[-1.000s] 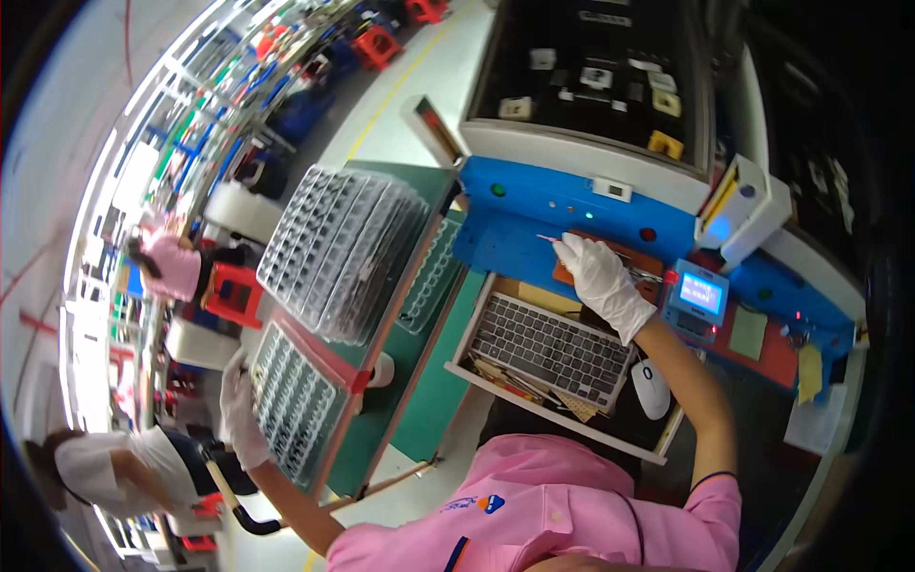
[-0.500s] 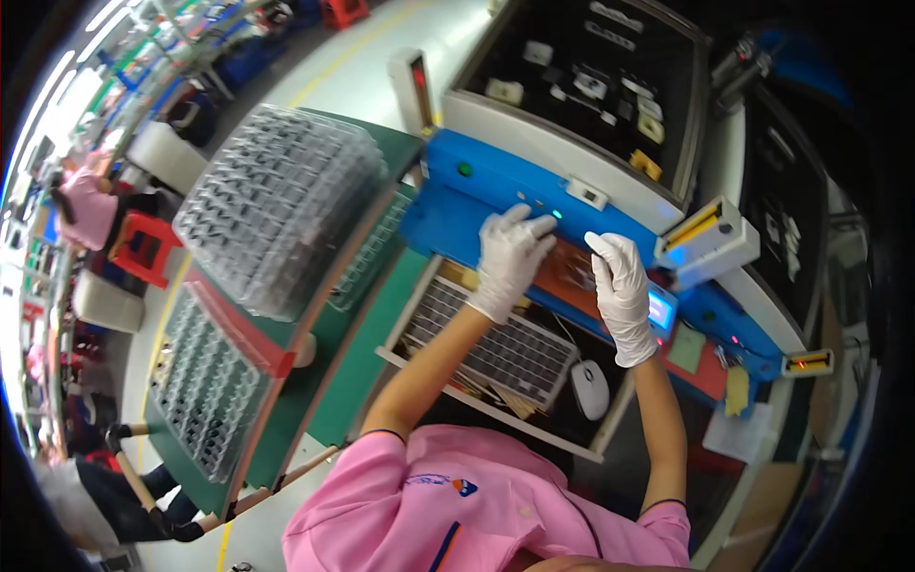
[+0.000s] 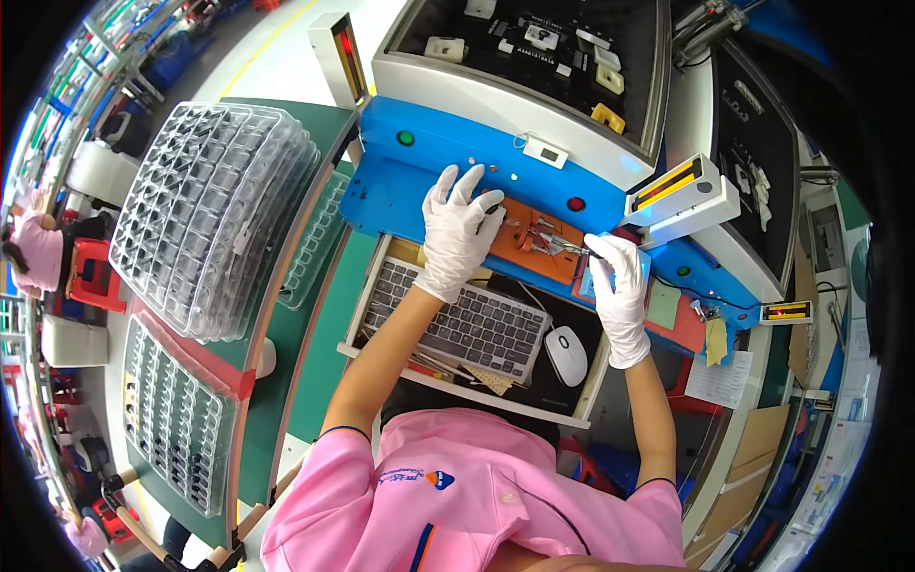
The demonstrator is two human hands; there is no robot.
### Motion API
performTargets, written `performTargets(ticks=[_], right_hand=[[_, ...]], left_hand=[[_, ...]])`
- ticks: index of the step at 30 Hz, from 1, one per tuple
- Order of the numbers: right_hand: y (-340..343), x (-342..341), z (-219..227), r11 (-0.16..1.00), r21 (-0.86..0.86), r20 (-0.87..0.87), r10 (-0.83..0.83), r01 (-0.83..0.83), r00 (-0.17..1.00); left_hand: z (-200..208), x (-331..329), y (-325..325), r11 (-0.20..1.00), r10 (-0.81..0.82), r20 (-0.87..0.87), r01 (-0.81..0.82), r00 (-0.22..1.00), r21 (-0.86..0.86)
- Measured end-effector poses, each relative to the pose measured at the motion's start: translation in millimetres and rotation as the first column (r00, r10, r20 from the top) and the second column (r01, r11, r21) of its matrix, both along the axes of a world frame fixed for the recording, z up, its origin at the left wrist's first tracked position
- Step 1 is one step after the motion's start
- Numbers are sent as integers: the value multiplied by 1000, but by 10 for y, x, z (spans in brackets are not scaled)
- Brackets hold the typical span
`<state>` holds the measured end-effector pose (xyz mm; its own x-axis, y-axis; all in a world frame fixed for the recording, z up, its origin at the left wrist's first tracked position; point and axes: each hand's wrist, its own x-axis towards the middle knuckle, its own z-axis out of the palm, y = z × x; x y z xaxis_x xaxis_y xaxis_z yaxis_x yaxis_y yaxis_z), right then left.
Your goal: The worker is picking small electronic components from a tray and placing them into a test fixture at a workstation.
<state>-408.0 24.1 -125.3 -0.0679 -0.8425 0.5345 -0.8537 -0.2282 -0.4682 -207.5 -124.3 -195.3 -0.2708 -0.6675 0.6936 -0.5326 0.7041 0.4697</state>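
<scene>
My left hand (image 3: 459,234), in a white glove, is over the blue workstation ledge (image 3: 386,195), left of the orange mat (image 3: 508,250). Its thumb and index finger pinch together around a small dark bit that I cannot make out; the other fingers stretch forward. At the mat's right end, my gloved right hand (image 3: 620,297) closes its thumb and fingertips on a slim, dark-tipped metal tool (image 3: 585,252). Several metal hand tools (image 3: 541,238) lie on the mat between my hands, too small to tell apart.
Below my hands, a pull-out drawer holds a keyboard (image 3: 467,319) and a white mouse (image 3: 566,357). Stacked clear trays (image 3: 205,210) stand on a green cart at left. A light-curtain post (image 3: 338,62) and a white bracket (image 3: 691,205) flank the machine opening. Red button (image 3: 576,204) behind the mat.
My head view has shifted, so the bench appears further left and up. My right hand has moved right, away from the tools on the mat. The left hand stays over the ledge.
</scene>
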Motion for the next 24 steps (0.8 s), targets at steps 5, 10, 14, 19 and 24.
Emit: performTargets(ticks=[5, 10, 14, 19, 24], right_hand=[[-140, 117, -38, 1000, 4, 73, 12, -12, 997], [-167, 125, -63, 994, -68, 149, -78, 89, 986], [-139, 30, -103, 993, -47, 227, -92, 105, 970], [-50, 11, -123, 996, -6, 231, -88, 92, 969], [-17, -2, -171, 996, -20, 226, -79, 86, 971]], left_hand=[[-67, -24, 8, 997, -25, -22, 26, 999, 69], [-12, -61, 54, 996, 13, -5, -12, 1000, 91], [-61, -110, 83, 999, 23, 52, -25, 998, 34], [-79, -136, 175, 997, 42, 73, -47, 996, 66], [-99, -119, 234, 993, 33, 147, -49, 989, 103]])
